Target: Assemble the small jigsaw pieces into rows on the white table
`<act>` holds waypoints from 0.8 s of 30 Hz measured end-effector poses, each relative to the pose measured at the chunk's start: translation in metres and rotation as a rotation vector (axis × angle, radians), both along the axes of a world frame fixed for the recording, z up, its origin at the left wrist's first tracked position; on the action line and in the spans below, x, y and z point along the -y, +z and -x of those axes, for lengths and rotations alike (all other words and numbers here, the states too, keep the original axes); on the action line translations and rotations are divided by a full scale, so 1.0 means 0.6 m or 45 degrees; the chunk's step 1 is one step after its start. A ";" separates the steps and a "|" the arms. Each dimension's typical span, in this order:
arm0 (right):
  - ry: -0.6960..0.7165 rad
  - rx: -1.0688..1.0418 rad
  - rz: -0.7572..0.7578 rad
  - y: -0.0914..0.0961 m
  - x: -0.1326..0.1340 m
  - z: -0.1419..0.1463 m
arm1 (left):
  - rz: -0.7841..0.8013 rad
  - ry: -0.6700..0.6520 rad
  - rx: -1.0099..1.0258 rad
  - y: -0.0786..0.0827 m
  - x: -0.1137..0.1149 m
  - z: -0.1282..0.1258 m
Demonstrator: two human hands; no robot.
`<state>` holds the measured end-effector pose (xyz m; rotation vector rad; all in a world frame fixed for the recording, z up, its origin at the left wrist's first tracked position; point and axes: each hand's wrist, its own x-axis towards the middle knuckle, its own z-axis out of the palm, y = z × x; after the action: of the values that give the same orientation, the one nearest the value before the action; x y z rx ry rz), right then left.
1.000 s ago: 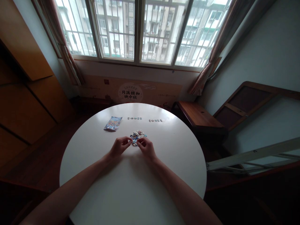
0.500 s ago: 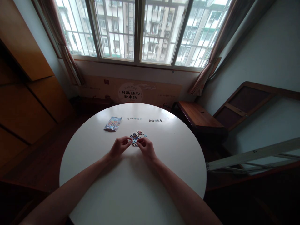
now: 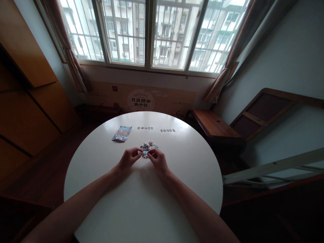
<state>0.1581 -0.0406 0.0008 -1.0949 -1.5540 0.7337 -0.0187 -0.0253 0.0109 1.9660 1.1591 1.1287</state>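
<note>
Landmark: the pile of puzzle pieces [image 3: 149, 144]. It sits on the round white tabletop [image 3: 144, 202], straight ahead of the person. Forearms come in from the near side of the pile, one either side, probably so both hands share the work without crossing.

Left hand [image 3: 129, 157] at the pile's near left edge, right hand [image 3: 157, 158] at its near right edge. Grip on both: thumb and fingers drawn together in a pinch, fingertips almost meeting over the pile's near edge. Whether either one grasps a piece, cannot tell; too small. A pinch looks apt for bits this little. Hands partly hide the pile's near edge; its far part shows, pieces loose and overlapping.

Beyond the pile to the left, a colourful packet [image 3: 122, 134] lies flat, out of the hands' way. Beyond the pile, a row of pieces [image 3: 146, 128]; beyond and to the right, a second row [image 3: 168, 130]. Both well apart from the pile, likely so they don't get mixed in. Farther beyond the pile, off the tabletop: wooden bench [image 3: 215, 123] to the right, then a printed banner [image 3: 162, 96] below a barred window [image 3: 167, 37]. Nothing there blocks the hands.
</note>
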 end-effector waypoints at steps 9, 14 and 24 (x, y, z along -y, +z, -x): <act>0.005 -0.015 0.019 -0.002 0.001 0.000 | -0.033 0.017 -0.003 -0.005 -0.002 0.001; -0.002 -0.013 0.010 -0.002 0.000 0.001 | -0.042 0.009 -0.001 -0.006 -0.003 0.001; 0.006 -0.017 0.020 -0.003 0.000 0.001 | -0.027 -0.001 0.003 -0.004 -0.002 0.001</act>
<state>0.1578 -0.0405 -0.0011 -1.0962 -1.5427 0.7564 -0.0191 -0.0239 0.0086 1.9801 1.1494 1.1471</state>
